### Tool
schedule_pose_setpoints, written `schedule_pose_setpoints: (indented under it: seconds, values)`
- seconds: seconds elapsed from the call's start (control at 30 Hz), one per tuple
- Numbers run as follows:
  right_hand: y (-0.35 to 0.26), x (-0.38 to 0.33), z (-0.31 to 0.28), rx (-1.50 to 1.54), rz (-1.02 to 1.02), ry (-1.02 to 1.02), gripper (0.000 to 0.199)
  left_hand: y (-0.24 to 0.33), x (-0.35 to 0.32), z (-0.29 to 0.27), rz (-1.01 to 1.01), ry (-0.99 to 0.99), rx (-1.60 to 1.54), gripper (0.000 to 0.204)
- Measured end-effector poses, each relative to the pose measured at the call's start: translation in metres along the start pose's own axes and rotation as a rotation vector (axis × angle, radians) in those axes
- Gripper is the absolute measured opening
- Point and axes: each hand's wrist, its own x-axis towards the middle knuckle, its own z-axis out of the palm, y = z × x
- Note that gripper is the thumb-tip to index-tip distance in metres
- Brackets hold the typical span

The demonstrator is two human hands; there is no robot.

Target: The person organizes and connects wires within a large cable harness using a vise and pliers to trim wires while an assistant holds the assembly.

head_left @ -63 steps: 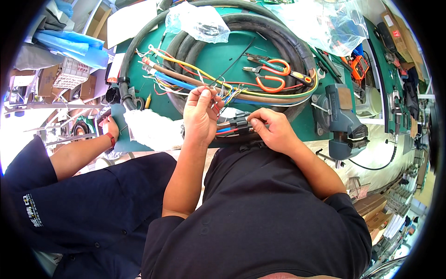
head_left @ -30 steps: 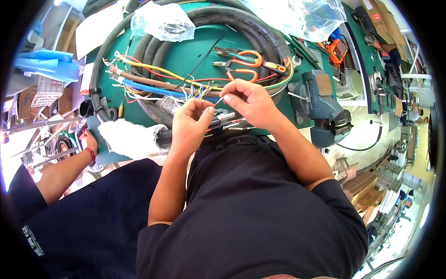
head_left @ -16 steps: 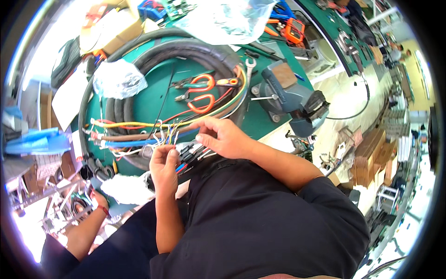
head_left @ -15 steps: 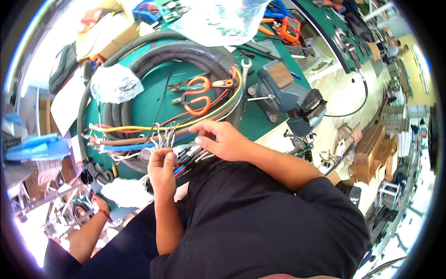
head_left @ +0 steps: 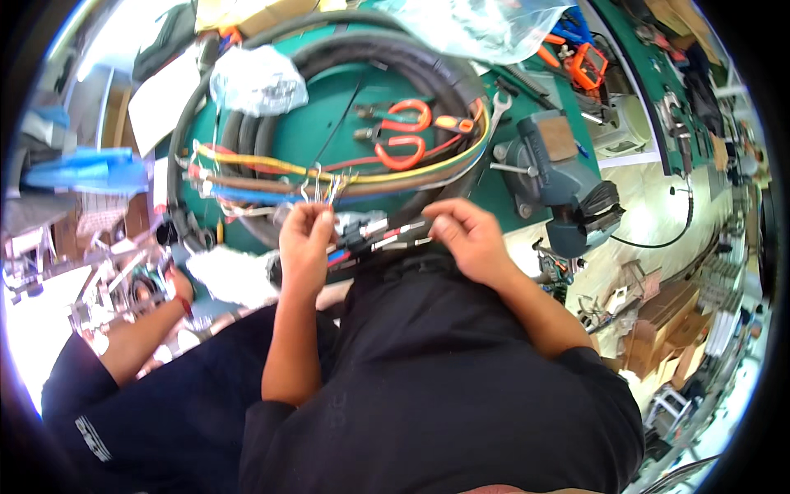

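My left hand [head_left: 305, 247] is closed, thumb and forefinger pinching the ends of thin wires [head_left: 332, 194] that branch out of a cable bundle. To its right, my right hand [head_left: 472, 240] has thumb and forefinger together; whatever they hold, if anything, is too small to make out. Between the hands lie dark cables [head_left: 362, 240] with red, white and blue ends. Just beyond my hands runs a bundle with a yellow wire [head_left: 276, 163], a brown wire [head_left: 247, 183] and a blue wire [head_left: 239, 193]. Orange-handled pliers [head_left: 401, 151] lie behind it.
A thick black cable coil [head_left: 346, 49] covers much of the green table. A bench vise [head_left: 547, 169] and wrench [head_left: 499, 107] stand right. Plastic bags [head_left: 259, 81] and an orange meter [head_left: 587, 66] lie around. At lower left, another person's arm [head_left: 148, 325] reaches in.
My right hand has moved right, away from my left hand, leaving the dark cable ends showing between them. My left hand keeps its pinch. The whole view has shifted, the table sitting further right.
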Motion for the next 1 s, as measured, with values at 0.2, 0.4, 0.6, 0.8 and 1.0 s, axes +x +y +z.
schedule_pose_setpoints:
  seconds: [0.2,0.4,0.6,0.8,1.0]
  values:
    - [0.004,-0.001,-0.019,0.082,0.034,0.146,0.024,-0.015,-0.008,-0.011,0.04,0.049,-0.175,0.009]
    - [0.011,-0.001,-0.018,0.035,0.082,0.12,0.024,-0.014,-0.013,-0.01,0.048,0.035,-0.292,0.01]
    - [0.012,0.004,-0.008,-0.006,0.075,0.072,0.022,-0.015,-0.02,-0.016,0.037,0.071,-0.346,0.009]
    - [0.017,0.003,-0.005,-0.054,0.078,0.066,0.021,-0.015,-0.022,-0.016,0.045,0.058,-0.34,0.01]
    - [0.013,0.003,0.002,-0.076,0.081,0.028,0.022,-0.015,-0.025,-0.018,0.043,0.034,-0.393,0.013]
